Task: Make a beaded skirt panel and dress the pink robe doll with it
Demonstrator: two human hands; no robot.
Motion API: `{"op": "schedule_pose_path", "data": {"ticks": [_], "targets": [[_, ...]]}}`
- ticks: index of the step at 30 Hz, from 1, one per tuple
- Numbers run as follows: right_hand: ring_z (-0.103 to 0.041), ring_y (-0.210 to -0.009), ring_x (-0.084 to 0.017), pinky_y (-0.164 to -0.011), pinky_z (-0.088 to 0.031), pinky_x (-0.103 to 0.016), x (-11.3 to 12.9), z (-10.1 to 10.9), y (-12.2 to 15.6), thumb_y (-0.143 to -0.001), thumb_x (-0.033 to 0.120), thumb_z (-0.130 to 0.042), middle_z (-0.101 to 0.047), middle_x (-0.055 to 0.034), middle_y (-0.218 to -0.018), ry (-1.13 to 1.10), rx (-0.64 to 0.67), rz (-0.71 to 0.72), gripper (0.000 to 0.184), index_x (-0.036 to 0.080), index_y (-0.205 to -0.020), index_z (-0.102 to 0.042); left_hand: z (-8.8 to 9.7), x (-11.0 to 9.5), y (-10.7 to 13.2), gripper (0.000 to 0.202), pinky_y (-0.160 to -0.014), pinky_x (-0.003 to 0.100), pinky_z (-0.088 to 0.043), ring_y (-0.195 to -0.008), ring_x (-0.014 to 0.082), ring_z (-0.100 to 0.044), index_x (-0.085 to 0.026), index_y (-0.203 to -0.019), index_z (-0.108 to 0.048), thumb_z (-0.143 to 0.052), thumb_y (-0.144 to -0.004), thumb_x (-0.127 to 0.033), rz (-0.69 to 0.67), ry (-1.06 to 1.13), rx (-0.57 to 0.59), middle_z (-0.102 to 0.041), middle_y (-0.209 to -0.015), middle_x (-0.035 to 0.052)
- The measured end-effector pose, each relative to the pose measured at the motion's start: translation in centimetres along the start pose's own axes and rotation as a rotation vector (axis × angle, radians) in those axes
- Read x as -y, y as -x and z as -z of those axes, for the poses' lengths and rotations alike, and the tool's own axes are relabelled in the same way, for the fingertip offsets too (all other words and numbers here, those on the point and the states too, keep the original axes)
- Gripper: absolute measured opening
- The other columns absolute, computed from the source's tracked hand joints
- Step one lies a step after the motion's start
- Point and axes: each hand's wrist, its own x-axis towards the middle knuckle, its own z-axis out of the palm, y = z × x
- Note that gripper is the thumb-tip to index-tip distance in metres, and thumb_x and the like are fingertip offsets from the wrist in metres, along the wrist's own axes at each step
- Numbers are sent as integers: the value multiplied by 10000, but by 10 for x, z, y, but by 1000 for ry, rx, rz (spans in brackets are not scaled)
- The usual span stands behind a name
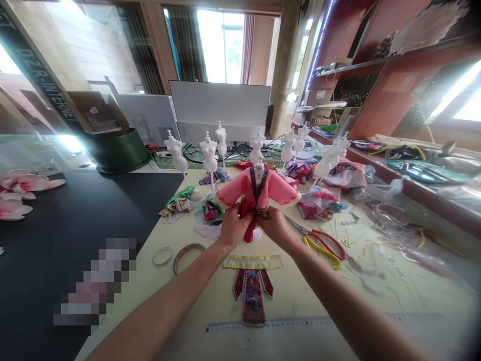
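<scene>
A small white mannequin wears a pink doll robe with wide sleeves, a dark patterned collar and a red lower part. My left hand is closed on the robe at the waist, thumb pressed to the red cloth. On the other side of the waist, my right hand pinches the robe beside a dark and gold patterned band. Nearer to me lies a gold strip above dark red patterned panels edged with beads. Part of the mannequin is hidden by the cloth.
Scissors with red and yellow handles lie right of my right hand. Tape rolls are at the left, a clear ruler in front. Several bare mannequins and fabric bundles stand behind, before a monitor.
</scene>
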Motion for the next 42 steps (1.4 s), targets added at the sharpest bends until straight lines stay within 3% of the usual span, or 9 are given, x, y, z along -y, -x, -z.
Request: {"op": "schedule_pose_path", "data": {"ticks": [10,16,25,29,32,34,37,40,42], "targets": [[-444,-520,-114,-458,-321,-227,-6,0,9,-677,239,-531,-532,27,-552,-7,10,34,104,176,-600,-501,1,-3,10,113,-595,250,-422,-612,146,-547,-153,-697,-574,-599,-732,-258,-23,-20,27,-583,-617,-15],[-486,-566,-124,-502,-376,-226,-2,2,13,-690,217,-531,-573,20,-613,-14,36,90,61,165,-709,-557,5,-5,14,229,-736,299,-477,-762,181,-612,-173,-937,-588,-640,-725,-244,-87,-56,19,-650,-811,17],[-615,-798,-217,-719,-475,-340,2,21,25,-698,289,-633,-690,-54,-911,88,-7,104,363,184,-1045,-621,20,-2,28,476,-869,351,-472,-991,234,-620,-173,-1219,-507,-610,-789,-349,-101,-167,85,-654,-1091,101],[-639,-837,-258,-744,-484,-396,-9,43,38,-646,335,-687,-703,-75,-935,135,-66,84,381,203,-1002,-658,48,-5,43,382,-837,377,-465,-999,276,-612,-168,-1113,-593,-626,-764,-319,-74,-271,104,-661,-1090,115],[-653,-774,-247,-717,-491,-392,-20,67,46,-687,339,-647,-713,-68,-842,141,-154,81,221,203,-858,-682,74,-15,53,172,-682,314,-468,-742,212,-628,-188,-817,-653,-563,-821,-334,-71,-313,132,-686,-806,51],[-650,-757,-234,-711,-493,-384,-22,81,47,-742,336,-597,-708,-68,-810,128,-241,95,175,197,-815,-675,86,-24,54,209,-619,272,-449,-661,171,-597,-193,-756,-629,-523,-860,-340,-136,-316,90,-657,-720,21],[-635,-746,-216,-702,-494,-374,-12,95,41,-812,355,-550,-689,-73,-805,90,-378,154,209,180,-855,-657,93,-38,41,185,-689,265,-459,-716,160,-597,-184,-764,-614,-520,-877,-297,-386,-291,-68,-651,-742,21],[-630,-817,-209,-750,-496,-371,15,95,27,-843,353,-548,-682,-71,-875,53,-412,268,210,189,-914,-658,90,-51,18,147,-799,297,-467,-822,177,-614,-173,-835,-649,-533,-874,-255,-595,-275,-234,-678,-826,47],[-620,-890,-208,-808,-486,-372,33,91,17,-841,336,-569,-675,-64,-927,43,-399,352,177,203,-900,-670,85,-58,2,165,-850,330,-464,-887,194,-616,-172,-894,-667,-527,-878,-259,-636,-282,-242,-689,-897,64]]}}
